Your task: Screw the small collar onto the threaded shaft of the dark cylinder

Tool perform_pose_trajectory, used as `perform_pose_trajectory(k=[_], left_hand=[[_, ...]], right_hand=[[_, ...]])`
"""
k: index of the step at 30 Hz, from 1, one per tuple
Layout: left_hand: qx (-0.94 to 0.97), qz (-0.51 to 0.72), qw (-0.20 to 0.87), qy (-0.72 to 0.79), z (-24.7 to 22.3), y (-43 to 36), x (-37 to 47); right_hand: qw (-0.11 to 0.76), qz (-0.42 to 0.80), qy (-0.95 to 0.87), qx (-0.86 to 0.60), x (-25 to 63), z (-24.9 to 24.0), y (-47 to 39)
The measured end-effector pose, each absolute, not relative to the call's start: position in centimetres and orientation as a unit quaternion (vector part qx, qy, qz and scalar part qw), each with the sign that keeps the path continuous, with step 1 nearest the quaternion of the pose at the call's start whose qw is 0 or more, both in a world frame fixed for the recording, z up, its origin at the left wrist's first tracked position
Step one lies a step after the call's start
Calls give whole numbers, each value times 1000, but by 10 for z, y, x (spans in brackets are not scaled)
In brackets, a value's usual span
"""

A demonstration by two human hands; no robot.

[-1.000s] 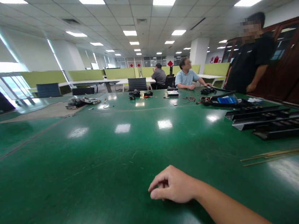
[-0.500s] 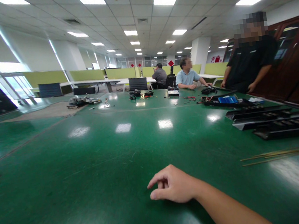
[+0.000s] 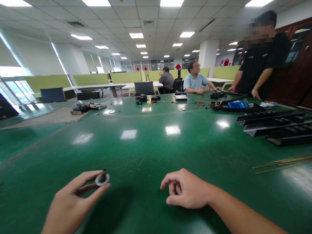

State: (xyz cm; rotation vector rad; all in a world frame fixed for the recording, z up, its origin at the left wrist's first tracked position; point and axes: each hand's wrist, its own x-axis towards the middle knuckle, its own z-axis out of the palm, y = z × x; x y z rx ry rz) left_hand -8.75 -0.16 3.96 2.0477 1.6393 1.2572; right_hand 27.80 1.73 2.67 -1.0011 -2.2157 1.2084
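Between the thumb and fingers of my left hand (image 3: 72, 203) is a small round metal part (image 3: 102, 179) with a dark centre, held above the green tabletop (image 3: 140, 217). My right hand (image 3: 186, 189) is right of it, low over the table, its fingers curled and a gap between thumb and forefinger. Nothing shows in that gap.
Black metal rails (image 3: 300, 135) and thin brass-coloured rods (image 3: 295, 161) lie on the right. Behind them is a dark tray with a blue item (image 3: 238, 104). A person in black (image 3: 262, 58) stands at the far right; another in light blue (image 3: 195, 81) sits beyond the table.
My left hand has come into view from the left with the round part. My right hand has shifted slightly right. The standing person's hands and head have moved a little.
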Motion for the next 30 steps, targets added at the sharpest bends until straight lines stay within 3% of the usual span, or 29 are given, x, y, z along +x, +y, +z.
perform_pose_trajectory(k=[2,8,13,30], left_hand=[[768,384,174,483,37,4,-45],[847,336,177,372,36,3,38],[837,379,182,351,11,-2,29],[843,398,174,318,5,-1,25]], right_hand=[[241,412,-805,-352,282,31,17],[267,332,-832,-355,286,44,15],[226,248,-875,-349,280,40,14],[247,218,-882,-338,276,33,10]])
